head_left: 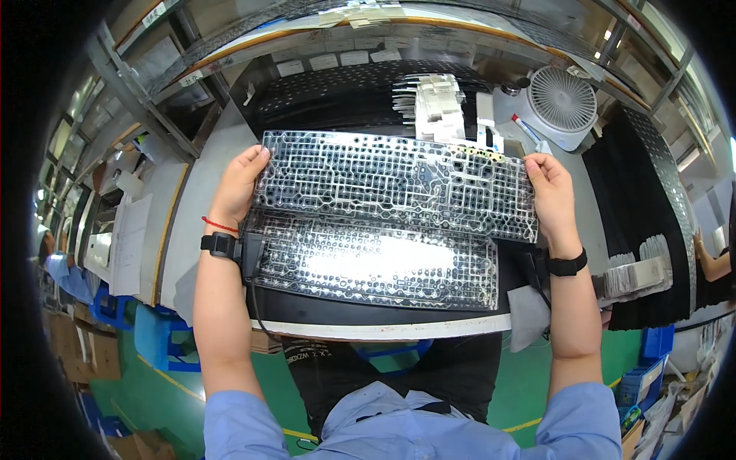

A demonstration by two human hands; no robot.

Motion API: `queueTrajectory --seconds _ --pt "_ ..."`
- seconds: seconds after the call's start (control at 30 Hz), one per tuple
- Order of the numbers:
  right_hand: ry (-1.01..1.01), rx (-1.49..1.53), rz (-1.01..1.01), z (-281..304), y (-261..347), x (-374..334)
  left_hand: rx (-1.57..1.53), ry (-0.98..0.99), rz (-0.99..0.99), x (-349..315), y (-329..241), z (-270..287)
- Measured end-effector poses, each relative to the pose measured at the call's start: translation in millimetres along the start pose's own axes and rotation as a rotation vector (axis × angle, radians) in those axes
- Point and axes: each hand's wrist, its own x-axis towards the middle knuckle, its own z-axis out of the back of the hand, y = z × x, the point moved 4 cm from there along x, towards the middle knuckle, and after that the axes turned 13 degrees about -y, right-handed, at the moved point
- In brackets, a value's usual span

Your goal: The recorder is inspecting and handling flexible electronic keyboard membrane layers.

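Note:
A keyboard membrane sheet (360,172), clear with dark pads and silvery traces, is stretched between my two hands. My left hand (244,178) pinches its left edge near the upper corner, thumb on top. My right hand (550,184) grips the right edge the same way. The sheet slants down slightly toward the right. Nearer to me, a second membrane sheet (368,264) lies on the black work surface, glaring brightly in its middle. The upper sheet overlaps its far side. I wear a dark wrist strap on each arm.
Behind the sheets stands a stack of white flexible tails (438,107). A white fan (562,106) and a red-and-white marker (524,123) are at the back right. Black sheets (640,199) and more stacked tails (638,276) lie on the right. A metal shelf (345,47) spans the back.

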Motion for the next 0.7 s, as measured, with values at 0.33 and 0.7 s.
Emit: queueTrajectory --seconds 0.33,0.7 --pt "0.113 0.052 -0.093 -5.7 9.1 -4.7 -0.091 -0.103 -0.069 6.2 -1.1 10.3" --pt "0.144 0.077 -0.054 -11.6 8.9 -8.3 0.749 -0.107 -0.597 -12.9 -22.7 -8.5"
